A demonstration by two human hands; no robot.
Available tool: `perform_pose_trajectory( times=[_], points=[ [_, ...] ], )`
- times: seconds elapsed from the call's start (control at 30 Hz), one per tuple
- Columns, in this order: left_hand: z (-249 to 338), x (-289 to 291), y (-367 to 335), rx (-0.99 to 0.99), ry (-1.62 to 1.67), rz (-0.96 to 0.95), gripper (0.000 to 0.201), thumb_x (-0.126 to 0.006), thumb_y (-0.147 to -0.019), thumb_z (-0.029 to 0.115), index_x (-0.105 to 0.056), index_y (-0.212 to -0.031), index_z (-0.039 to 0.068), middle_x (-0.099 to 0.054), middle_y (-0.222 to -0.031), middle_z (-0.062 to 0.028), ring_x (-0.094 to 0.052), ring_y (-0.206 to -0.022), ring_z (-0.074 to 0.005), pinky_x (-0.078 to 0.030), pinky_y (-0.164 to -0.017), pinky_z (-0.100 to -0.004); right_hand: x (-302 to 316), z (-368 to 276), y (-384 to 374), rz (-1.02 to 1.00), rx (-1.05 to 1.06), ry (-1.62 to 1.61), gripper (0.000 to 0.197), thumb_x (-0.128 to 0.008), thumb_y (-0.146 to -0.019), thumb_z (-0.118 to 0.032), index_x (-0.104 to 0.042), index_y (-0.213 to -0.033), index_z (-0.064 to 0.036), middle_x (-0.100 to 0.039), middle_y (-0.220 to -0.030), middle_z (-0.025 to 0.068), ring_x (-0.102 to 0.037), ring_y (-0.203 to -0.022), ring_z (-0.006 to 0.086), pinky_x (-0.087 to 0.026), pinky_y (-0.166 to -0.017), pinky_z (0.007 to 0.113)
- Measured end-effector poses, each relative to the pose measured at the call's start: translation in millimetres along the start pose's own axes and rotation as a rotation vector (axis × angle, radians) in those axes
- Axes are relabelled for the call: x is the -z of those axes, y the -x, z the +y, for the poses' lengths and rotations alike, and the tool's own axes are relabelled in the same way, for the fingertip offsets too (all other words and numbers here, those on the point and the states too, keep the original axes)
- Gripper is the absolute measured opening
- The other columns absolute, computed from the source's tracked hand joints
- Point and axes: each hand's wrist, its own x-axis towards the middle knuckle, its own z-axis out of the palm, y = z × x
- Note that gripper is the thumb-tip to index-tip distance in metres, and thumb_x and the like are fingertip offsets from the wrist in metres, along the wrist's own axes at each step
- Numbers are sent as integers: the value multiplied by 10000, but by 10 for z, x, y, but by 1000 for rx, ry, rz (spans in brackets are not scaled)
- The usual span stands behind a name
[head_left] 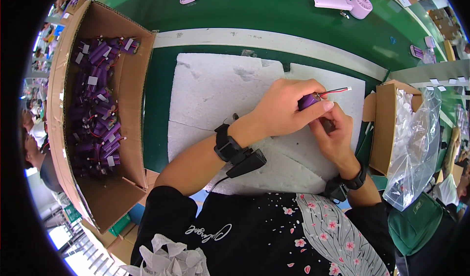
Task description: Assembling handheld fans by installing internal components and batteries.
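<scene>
Fingers (315,112) of the left hand (281,105) clamp a purple cell (307,101); whether the right hand (336,138) grips is unclear.

I look through one wide fisheye view from the person's head, facing steeply down, upright, past the black shirt (245,237) at the lower edge. The left hand (289,107) and right hand (337,136) sit near me, right of centre; the green table (264,19) stretches farther away toward the top, its straight edges bowing.
</scene>
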Motion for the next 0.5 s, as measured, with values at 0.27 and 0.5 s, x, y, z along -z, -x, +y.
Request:
perform_pose_trajectory(
  times=[0.27,0.5],
  points=[
    [5,2,-18,-7,7,6,272,-664,-874,279,-638,-899,9,-578,-655,-102,-537,-539,-213,-422,-513,-302,-11,-29,-25,15,2,-3,170,-684,-815,1,-571,-940,-11,-672,-745,46,-592,-579,68,-459,-528,214],
    [14,5,-31,1,5,3,276,-665,-874,283,-635,-892,8,-569,-646,-101,-528,-532,-208,-416,-507,-301,-7,-16,-27,27,-1,-17,175,-692,-819,-16,-572,-946,-16,-662,-738,40,-583,-572,66,-456,-527,215]
  ],
)
